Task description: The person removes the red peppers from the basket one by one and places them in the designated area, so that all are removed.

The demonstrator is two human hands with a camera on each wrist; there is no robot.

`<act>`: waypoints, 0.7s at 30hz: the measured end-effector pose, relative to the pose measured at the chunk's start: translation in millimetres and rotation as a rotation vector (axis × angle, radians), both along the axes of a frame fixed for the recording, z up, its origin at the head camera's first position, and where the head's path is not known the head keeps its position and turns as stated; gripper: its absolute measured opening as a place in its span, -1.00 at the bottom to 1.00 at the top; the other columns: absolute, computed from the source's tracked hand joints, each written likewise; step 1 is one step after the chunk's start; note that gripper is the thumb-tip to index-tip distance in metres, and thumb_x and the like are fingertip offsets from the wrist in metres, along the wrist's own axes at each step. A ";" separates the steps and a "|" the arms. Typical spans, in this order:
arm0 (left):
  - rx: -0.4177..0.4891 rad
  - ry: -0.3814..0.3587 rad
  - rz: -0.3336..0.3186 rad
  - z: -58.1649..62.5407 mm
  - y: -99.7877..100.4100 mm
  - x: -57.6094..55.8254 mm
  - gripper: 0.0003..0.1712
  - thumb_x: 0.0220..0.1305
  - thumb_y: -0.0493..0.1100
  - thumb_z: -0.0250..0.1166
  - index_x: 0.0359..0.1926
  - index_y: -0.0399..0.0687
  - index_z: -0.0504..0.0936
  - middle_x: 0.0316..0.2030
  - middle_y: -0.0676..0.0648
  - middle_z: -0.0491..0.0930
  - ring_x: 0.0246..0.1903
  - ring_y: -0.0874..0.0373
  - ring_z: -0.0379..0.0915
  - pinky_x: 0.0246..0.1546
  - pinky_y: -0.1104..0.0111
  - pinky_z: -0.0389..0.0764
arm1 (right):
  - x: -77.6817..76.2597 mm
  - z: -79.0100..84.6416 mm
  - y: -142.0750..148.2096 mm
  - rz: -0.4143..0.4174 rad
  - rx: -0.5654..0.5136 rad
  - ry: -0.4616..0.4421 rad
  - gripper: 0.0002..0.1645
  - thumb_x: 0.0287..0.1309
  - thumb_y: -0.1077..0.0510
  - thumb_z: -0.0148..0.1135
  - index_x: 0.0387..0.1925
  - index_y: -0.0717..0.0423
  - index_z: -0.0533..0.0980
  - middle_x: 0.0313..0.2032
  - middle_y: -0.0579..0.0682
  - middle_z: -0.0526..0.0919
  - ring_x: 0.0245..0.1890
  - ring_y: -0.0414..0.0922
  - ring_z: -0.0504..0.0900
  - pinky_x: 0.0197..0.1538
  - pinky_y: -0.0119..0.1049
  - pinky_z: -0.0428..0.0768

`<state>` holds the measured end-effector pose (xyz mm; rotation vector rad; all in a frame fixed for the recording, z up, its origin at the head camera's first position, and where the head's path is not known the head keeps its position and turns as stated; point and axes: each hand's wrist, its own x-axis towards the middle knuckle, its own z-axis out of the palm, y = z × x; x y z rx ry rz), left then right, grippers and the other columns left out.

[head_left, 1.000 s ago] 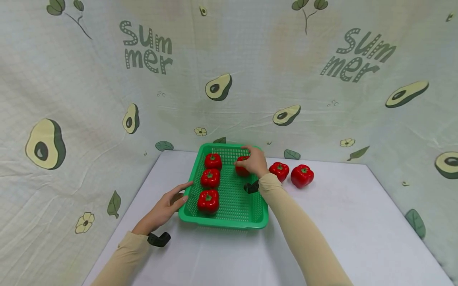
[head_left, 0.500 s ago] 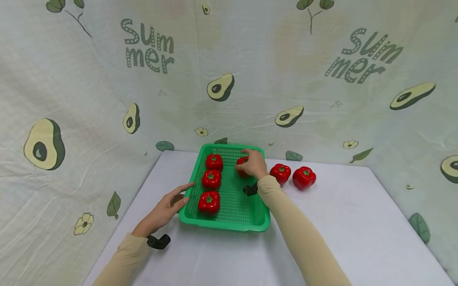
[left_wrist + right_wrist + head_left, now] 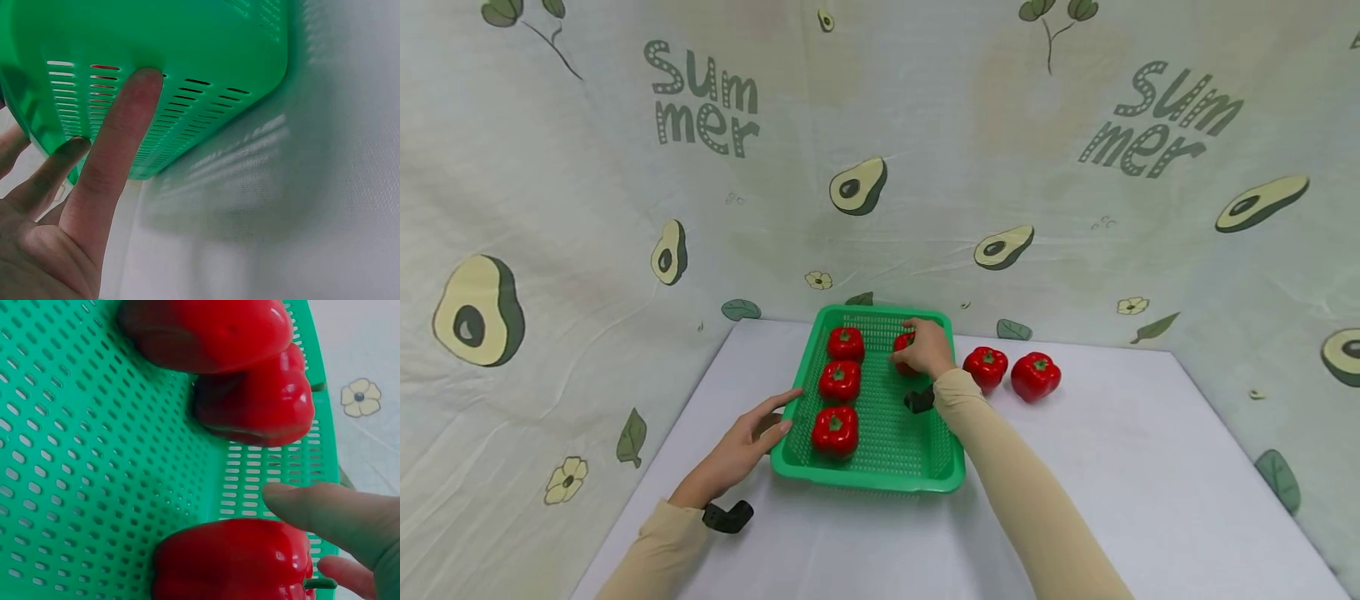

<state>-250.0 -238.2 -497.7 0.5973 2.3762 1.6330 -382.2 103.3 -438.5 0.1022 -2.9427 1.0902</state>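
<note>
In the head view a green plastic basket (image 3: 868,482) holds red bell peppers: a front pepper (image 3: 835,432), a middle pepper (image 3: 840,382) and a back pepper (image 3: 846,343) in a left-hand column. A fourth bell pepper (image 3: 904,342) lies at the back right, partly hidden by my right hand (image 3: 928,348). The right wrist view has this pepper (image 3: 231,562), stem to the right, with my thumb (image 3: 300,503) extended just beside it. My left hand (image 3: 741,450) is at the basket's left side; its straight fingers (image 3: 115,144) touch the slotted wall (image 3: 187,37).
Two more bell peppers stand on the white table right of the basket, a nearer-to-basket pepper (image 3: 986,368) and an outer pepper (image 3: 1035,377). A printed cloth (image 3: 925,167) hangs behind the table (image 3: 1120,467) and along its sides.
The head view shifts slightly. My right hand stays over the back-right bell pepper, and my left hand stays against the basket's side.
</note>
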 end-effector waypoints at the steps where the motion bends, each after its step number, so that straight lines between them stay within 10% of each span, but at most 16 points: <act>1: 0.001 0.001 -0.002 -0.2 -0.4 0.5 -0.36 0.75 -0.02 0.15 0.71 0.11 0.28 0.64 -0.19 0.25 0.47 -0.31 0.37 0.31 -0.21 0.55 | 0.3 -0.4 -0.6 -0.001 -0.001 0.001 -0.14 0.17 0.15 0.68 0.45 0.26 0.52 0.35 0.28 0.60 0.29 0.20 0.60 0.31 0.06 0.62; 21: -0.012 0.025 0.005 1.8 1.2 4.0 -0.36 0.75 -0.02 0.16 0.70 0.11 0.28 0.63 -0.18 0.26 0.47 -0.31 0.38 0.34 -0.33 0.46 | 7.9 1.2 -0.7 -0.015 -0.057 0.040 -0.30 0.19 0.16 0.67 0.32 0.30 0.63 0.21 0.25 0.69 0.18 0.17 0.64 0.24 0.07 0.66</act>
